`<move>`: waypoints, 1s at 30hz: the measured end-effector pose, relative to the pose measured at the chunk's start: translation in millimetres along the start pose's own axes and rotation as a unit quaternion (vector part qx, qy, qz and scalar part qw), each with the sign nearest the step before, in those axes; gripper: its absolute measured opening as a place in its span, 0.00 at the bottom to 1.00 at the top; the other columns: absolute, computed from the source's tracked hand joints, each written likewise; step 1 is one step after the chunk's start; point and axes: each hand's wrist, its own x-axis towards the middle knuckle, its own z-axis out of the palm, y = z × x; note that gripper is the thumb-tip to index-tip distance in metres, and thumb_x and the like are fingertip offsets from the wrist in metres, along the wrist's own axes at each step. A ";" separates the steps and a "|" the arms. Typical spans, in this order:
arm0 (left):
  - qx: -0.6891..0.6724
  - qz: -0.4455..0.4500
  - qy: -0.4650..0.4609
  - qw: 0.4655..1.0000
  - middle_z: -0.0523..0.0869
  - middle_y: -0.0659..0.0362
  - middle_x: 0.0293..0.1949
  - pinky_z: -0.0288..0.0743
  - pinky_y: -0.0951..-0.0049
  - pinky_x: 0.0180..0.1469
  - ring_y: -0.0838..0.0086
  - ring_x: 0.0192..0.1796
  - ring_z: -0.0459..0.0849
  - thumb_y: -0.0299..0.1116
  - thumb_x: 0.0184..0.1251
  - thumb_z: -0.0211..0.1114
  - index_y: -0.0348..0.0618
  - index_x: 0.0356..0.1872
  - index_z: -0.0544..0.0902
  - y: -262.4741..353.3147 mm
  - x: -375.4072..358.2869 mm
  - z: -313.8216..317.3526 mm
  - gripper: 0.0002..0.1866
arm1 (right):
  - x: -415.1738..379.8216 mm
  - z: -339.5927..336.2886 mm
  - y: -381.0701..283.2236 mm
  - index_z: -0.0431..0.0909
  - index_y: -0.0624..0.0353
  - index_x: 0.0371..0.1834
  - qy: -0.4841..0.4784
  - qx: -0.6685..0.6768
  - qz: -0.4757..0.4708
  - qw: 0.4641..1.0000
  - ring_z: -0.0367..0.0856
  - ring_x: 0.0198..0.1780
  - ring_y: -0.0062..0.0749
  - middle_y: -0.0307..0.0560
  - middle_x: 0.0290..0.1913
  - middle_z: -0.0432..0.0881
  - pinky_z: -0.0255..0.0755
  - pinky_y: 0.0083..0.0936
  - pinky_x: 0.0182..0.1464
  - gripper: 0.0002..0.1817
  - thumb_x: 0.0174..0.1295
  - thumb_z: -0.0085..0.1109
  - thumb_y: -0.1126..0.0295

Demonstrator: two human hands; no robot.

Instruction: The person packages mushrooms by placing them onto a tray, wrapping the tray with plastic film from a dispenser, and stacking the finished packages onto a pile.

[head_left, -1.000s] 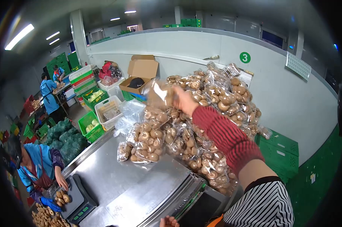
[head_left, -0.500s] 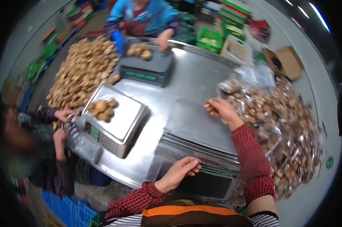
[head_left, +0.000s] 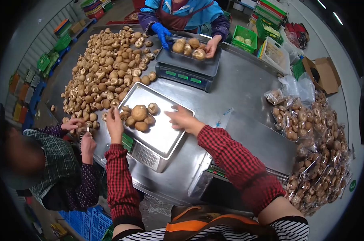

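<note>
Several brown shiitake mushrooms sit in a cluster on the metal pan of a digital scale. My left hand is at the pan's left edge, close beside the mushrooms, with its fingers stretched upward and no object visible in them. Over the right part of the same pan, my right hand is open, its fingers apart and pointing toward the mushrooms. A gap separates it from them. The scale's keypad shows below the pan, while its display is partly covered by my left forearm.
A big heap of loose mushrooms lies at the left. Across the table, a co-worker grips a dark tray of mushrooms on a second scale. Another co-worker's hands work at the left edge. Bagged mushrooms pile up at right.
My hands have moved from the near and right side of the table to either side of the mushrooms on the scale. My view has shifted left. The far co-worker's hands now grip the tray.
</note>
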 end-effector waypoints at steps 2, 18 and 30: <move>0.025 -0.039 -0.110 0.993 0.85 0.45 0.50 0.73 0.66 0.57 0.62 0.51 0.83 0.49 0.78 0.52 0.29 0.57 0.77 -16.6 13.2 12.4 0.28 | 48.3 22.1 23.6 0.49 0.64 0.77 0.047 -0.260 -0.185 0.946 0.72 0.63 0.55 0.65 0.63 0.67 0.69 0.43 0.64 0.64 0.45 0.74 0.37; -0.183 0.032 -0.208 0.960 0.78 0.50 0.56 0.74 0.69 0.55 0.71 0.51 0.79 0.37 0.80 0.51 0.35 0.64 0.68 166.8 -193.7 36.3 0.20 | -189.7 -43.3 53.4 0.64 0.55 0.68 0.332 -0.178 -0.309 0.873 0.66 0.63 0.55 0.59 0.60 0.64 0.64 0.40 0.66 0.46 0.44 0.79 0.60; -0.124 0.152 -0.469 0.861 0.69 0.44 0.57 0.68 0.64 0.59 0.60 0.53 0.72 0.44 0.71 0.62 0.33 0.65 0.69 259.3 -356.2 215.9 0.29 | -330.5 -252.7 161.0 0.67 0.56 0.67 0.539 -0.181 -0.210 0.795 0.66 0.63 0.54 0.60 0.58 0.69 0.62 0.41 0.68 0.47 0.44 0.78 0.53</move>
